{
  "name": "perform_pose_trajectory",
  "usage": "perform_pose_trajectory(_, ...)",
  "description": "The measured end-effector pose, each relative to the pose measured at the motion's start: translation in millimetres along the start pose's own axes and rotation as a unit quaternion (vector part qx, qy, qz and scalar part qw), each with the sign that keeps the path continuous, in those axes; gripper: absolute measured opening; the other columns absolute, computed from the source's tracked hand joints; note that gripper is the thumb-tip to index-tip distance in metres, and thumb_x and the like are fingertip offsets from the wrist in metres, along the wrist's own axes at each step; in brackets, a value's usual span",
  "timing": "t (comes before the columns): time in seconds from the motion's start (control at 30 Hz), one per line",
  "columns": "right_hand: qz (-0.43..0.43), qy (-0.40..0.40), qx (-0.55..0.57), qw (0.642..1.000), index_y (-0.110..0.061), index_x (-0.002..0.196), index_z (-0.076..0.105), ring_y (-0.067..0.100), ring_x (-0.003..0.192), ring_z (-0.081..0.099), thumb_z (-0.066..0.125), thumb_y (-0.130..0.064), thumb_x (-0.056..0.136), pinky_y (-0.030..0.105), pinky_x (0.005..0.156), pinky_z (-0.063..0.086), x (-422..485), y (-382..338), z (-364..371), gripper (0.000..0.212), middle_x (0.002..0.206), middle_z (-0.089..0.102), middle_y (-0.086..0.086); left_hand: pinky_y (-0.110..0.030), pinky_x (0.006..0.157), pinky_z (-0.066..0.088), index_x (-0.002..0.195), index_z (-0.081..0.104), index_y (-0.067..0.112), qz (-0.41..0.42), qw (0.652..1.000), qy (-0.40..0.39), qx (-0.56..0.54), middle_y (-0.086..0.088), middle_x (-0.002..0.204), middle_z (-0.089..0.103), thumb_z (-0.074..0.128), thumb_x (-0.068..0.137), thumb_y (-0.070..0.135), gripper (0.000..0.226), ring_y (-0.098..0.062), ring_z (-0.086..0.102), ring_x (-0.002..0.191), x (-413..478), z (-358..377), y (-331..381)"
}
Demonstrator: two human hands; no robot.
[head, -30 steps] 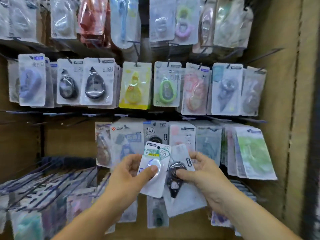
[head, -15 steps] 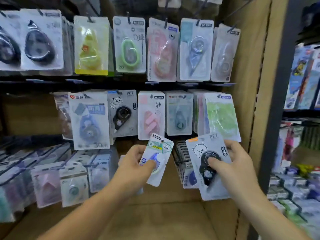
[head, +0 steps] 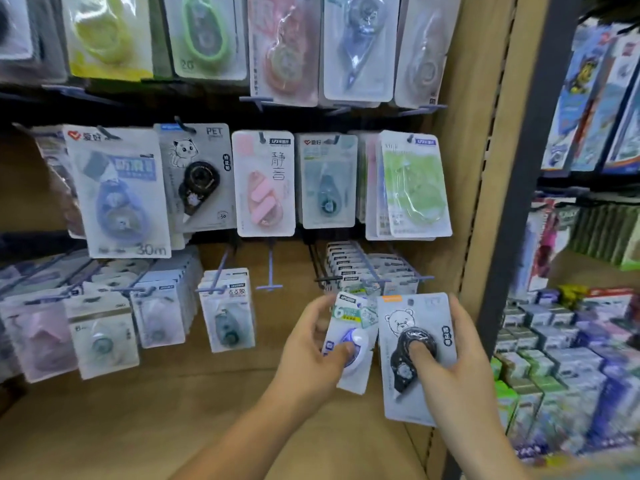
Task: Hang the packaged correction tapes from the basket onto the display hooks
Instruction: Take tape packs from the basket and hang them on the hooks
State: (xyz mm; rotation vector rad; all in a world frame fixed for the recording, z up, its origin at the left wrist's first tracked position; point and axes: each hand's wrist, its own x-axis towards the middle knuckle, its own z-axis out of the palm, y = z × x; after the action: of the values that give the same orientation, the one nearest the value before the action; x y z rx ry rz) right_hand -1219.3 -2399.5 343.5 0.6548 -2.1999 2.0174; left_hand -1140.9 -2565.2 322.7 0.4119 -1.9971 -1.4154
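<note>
Looking down through the head camera, we find both of our hands low in the right half of the frame, each holding a carded correction tape in front of the display. Our left hand [head: 311, 344] has its grip closed on a small white pack [head: 351, 315] with a blue-and-white dispenser, thumb pressed on the blister and fingers curled behind the card. Our right hand [head: 460, 368] has its grip clamped on a larger grey bear pack [head: 398, 323] with a black dispenser, thumb on the blister and fingers wrapped round the right edge. The two packs sit side by side, roughly upright, with their near edges touching or almost so. Their tops reach just below a dense stack of hung packs [head: 346, 265] on the lowest row of hooks. Left of that stack a bare lilac hook [head: 270, 271] juts toward us. In the middle row hang a grey cat pack [head: 197, 174], a pink pack [head: 265, 188] and a green pack [head: 412, 185]. A wooden side panel [head: 467, 168] closes the display on the right, and beyond it, at the right edge of the frame, the neighbouring shelves [head: 571, 341] hold rows of small boxes, too blurred to read.
</note>
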Motion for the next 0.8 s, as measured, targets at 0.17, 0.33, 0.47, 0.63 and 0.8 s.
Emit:
perform_pose_trajectory(0.17, 0.006, -0.006, 0.017, 1.000, -0.040, 0.150, 0.046, -0.015, 0.109, 0.059, 0.069, -0.002, 0.092, 0.029, 0.095, 0.053, -1, 7, -3, 0.072, 0.123, 0.061, -0.032, -0.027, 0.103, 0.055, 0.147, 0.049, 0.043, 0.022, 0.999, 0.002, -0.031, 0.004, 0.133, 0.067, 0.064, 0.098, -0.002, 0.068, -0.010, 0.066, 0.122, 22, 14, -9)
perform_pose_trajectory(0.33, 0.007, -0.011, 0.031, 0.999, -0.042, 0.148, 0.048, -0.010, 0.113, 0.061, 0.070, -0.002, 0.092, 0.032, 0.099, 0.053, 5, 12, -5, 0.072, 0.128, 0.064, -0.027, -0.005, 0.089, 0.044, 0.147, 0.044, 0.050, 0.053, 0.999, -0.004, 0.008, 0.009, 0.137, 0.054, 0.061, 0.101, 0.002, 0.069, 0.020, 0.054, 0.110, 33, 22, -13)
perform_pose_trajectory(0.47, 0.018, -0.010, 0.063, 0.998, -0.036, 0.148, 0.050, -0.018, 0.104, 0.061, 0.068, 0.005, 0.092, 0.012, 0.082, 0.049, 9, 14, -8, 0.071, 0.125, 0.064, -0.027, -0.003, 0.083, 0.041, 0.151, 0.036, 0.049, 0.071, 0.995, -0.032, 0.058, 0.005, 0.120, 0.049, 0.058, 0.104, 0.007, 0.066, 0.017, 0.052, 0.087, 40, 31, -16)
perform_pose_trajectory(0.63, 0.019, -0.026, 0.072, 0.997, -0.039, 0.148, 0.049, -0.013, 0.106, 0.063, 0.070, 0.003, 0.092, 0.023, 0.089, 0.055, 12, 17, -10, 0.072, 0.127, 0.065, -0.023, -0.006, 0.072, 0.040, 0.144, 0.029, 0.062, 0.051, 0.993, 0.000, 0.111, 0.009, 0.110, 0.050, 0.060, 0.104, 0.021, 0.065, -0.003, 0.049, 0.077, 60, 33, -28)
perform_pose_trajectory(0.8, -0.008, -0.057, 0.082, 0.995, -0.054, 0.138, 0.049, 0.000, 0.117, 0.066, 0.071, 0.001, 0.092, 0.044, 0.105, 0.054, 9, 9, -6, 0.074, 0.129, 0.068, -0.022, -0.031, 0.091, 0.052, 0.153, 0.043, 0.047, 0.051, 0.976, 0.026, 0.209, -0.002, 0.120, 0.059, 0.065, 0.097, 0.018, 0.066, -0.020, 0.062, 0.108, 71, 30, -25)
